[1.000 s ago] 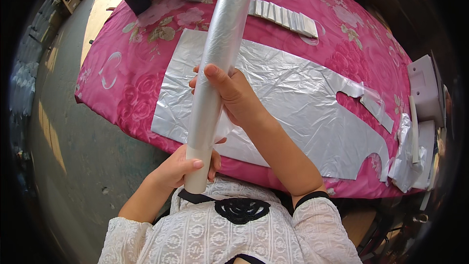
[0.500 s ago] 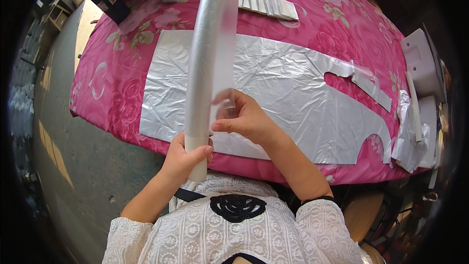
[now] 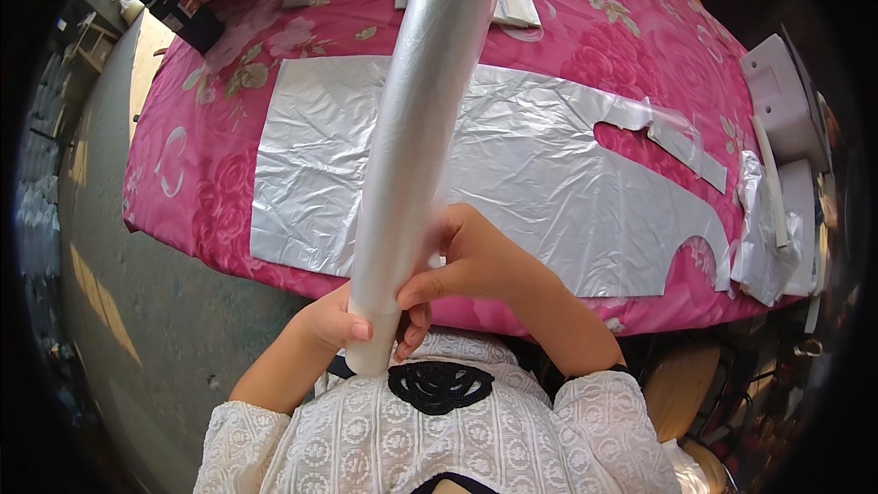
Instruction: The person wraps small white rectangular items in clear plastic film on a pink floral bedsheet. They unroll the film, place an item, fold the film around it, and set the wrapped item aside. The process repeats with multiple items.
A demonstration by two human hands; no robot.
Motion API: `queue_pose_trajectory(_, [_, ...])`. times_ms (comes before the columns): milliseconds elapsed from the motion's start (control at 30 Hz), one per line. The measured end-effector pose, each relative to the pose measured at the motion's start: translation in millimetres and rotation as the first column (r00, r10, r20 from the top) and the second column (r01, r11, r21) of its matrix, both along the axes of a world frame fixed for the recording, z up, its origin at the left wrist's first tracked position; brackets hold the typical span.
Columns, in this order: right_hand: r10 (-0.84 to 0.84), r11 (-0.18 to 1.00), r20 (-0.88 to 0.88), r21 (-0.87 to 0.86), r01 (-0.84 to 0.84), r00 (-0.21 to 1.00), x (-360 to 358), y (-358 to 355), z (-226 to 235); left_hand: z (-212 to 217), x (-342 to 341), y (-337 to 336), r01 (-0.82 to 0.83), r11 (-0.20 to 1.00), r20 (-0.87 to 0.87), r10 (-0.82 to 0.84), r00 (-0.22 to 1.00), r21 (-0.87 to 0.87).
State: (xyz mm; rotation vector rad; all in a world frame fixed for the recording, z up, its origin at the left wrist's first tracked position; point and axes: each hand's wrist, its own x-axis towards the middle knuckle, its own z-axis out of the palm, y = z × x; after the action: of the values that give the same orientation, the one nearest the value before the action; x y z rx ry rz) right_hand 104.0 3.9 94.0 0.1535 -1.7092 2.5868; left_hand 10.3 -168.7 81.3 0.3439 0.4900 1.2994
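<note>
A roll of clear plastic film [image 3: 412, 155] is held upright (slightly tilted) above the pink table [image 3: 631, 27]; its lower end is gripped by the left hand [image 3: 334, 322] and right hand [image 3: 471, 261], close together.

1 plastic roll [image 3: 416, 137], 1 cut sheet [image 3: 540, 165], 2 hands.

White lace top, black appliqué

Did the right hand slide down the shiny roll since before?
Yes. The right hand slid down the roll of clear film, from the middle to the lower end, next to the left hand.
</note>
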Motion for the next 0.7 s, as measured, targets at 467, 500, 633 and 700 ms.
queue_pose_trajectory(467, [-0.195,0.976,0.527,0.184,0.113,0.827,23.2,-2.6,28.7,-6.9,2.1,13.2,-0.025,0.978,-0.088,0.007,0.996,-0.208])
queue_pose_trajectory(500, [-0.286,0.939,0.495,0.314,0.139,0.820,23.9,-4.3,19.4,-6.0,4.3,18.5,-0.118,0.947,-0.240,0.045,0.970,-0.298])
queue_pose_trajectory(633, [-0.440,0.810,0.394,0.562,0.167,0.807,28.0,-22.8,-10.5,-32.4,8.5,26.0,-0.355,0.915,-0.654,0.152,0.741,-0.190])
queue_pose_trajectory(700, [-0.351,0.785,0.427,0.619,0.014,0.834,31.1,-15.9,-4.3,-35.5,8.7,23.9,-0.382,0.908,-0.764,0.123,0.634,-0.171])
